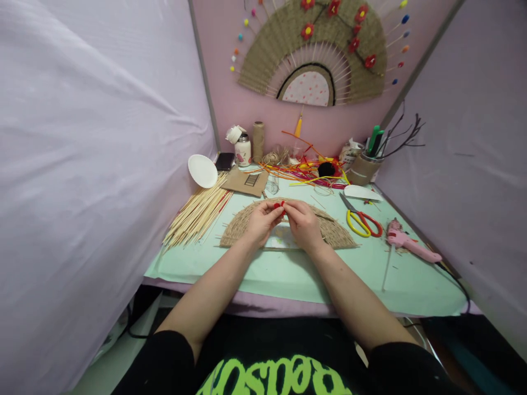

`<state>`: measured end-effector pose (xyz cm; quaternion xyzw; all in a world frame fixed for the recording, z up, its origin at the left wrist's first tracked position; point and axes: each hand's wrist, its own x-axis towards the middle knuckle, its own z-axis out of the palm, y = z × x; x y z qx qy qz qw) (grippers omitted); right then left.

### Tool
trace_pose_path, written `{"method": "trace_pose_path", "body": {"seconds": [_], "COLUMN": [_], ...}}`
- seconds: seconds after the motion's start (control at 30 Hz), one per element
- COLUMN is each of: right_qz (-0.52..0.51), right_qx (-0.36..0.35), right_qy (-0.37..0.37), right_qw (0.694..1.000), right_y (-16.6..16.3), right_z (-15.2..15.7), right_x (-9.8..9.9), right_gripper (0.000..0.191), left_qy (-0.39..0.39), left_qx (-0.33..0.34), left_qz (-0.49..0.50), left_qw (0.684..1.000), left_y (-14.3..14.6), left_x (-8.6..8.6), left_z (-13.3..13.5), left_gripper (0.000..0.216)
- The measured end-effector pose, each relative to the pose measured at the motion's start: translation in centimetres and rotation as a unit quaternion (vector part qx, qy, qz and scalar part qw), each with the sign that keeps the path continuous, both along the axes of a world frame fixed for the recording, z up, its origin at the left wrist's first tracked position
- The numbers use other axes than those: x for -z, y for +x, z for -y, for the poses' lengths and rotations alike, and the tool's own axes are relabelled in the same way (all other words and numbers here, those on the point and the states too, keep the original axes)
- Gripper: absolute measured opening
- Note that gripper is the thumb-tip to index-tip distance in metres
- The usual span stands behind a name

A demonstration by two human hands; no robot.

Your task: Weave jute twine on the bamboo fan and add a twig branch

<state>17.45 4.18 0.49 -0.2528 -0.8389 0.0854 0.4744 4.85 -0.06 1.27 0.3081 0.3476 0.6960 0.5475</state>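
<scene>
Both hands meet over a woven half-round fan [236, 233] that lies on the green tabletop. My left hand [262, 220] pinches the left side of a small red piece [280, 205], which looks like a flower or a bent pipe cleaner; the fingers cover much of it. My right hand [303, 222] grips the same piece from the right, fingertips close to those of the left. Beneath the hands, the fan's pale centre [280, 237] shows in part. A thin brown twig [323, 214] rests across the fan's right upper side.
On the left lie many thin sticks [197, 214], a white bowl [202, 170] and cardboard [245, 181]. Scissors [360, 218] and a pink glue gun [411, 245] lie right. Orange and red pipe cleaners [288, 171] spread behind. A finished fan [263, 60] hangs on the back wall.
</scene>
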Motion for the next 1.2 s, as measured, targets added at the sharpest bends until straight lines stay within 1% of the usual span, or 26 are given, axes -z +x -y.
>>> {"method": "trace_pose_path", "body": {"seconds": [0.13,0.23,0.3,0.4,0.47,0.53,0.8,0.93,1.07,1.2], "right_qz": [-0.014,-0.032,-0.045,-0.081,-0.101,-0.101,-0.069,-0.069,-0.065,-0.043], "right_qx": [0.004,0.008,0.014,0.012,-0.008,-0.031,-0.062,-0.054,-0.032,-0.015], "right_qy": [0.003,0.004,-0.019,-0.088,-0.134,-0.16,-0.161,-0.187,-0.219,-0.216], "right_qw": [1.0,0.999,0.999,0.993,0.986,0.981,0.983,0.978,0.973,0.975], "right_y": [0.1,0.3,0.3,0.3,0.3,0.3,0.8,0.9,0.9,0.8], "right_z": [-0.1,-0.1,0.1,0.3,0.3,0.2,-0.1,-0.2,-0.1,0.0], "right_x": [0.2,0.3,0.2,0.0,-0.2,-0.5,-1.2,-1.1,-1.0,-1.1], "right_gripper": [0.028,0.022,0.017,0.011,0.014,0.019,0.021,0.019,0.018,0.019], "left_qy": [0.002,0.011,0.014,0.015,0.016,0.019,0.023,0.014,0.016,0.033], "left_qx": [-0.001,-0.005,-0.01,-0.015,-0.016,-0.015,-0.011,-0.006,-0.017,-0.056], "left_qz": [-0.022,-0.048,-0.06,-0.068,-0.07,-0.074,-0.1,-0.122,-0.187,-0.28], "left_qw": [1.0,0.999,0.998,0.997,0.997,0.997,0.995,0.992,0.982,0.958], "left_y": [0.0,0.0,-0.1,-0.2,-0.3,-0.4,-0.3,-0.4,-0.4,-0.4], "left_x": [0.3,0.6,0.9,1.2,1.4,1.5,1.3,1.4,1.5,1.3], "left_z": [-0.1,-0.3,-0.4,-0.6,-0.7,-0.7,-0.7,-0.8,-0.7,-0.4], "left_gripper": [0.031,0.029,0.027,0.025,0.023,0.022,0.022,0.02,0.017,0.012]}}
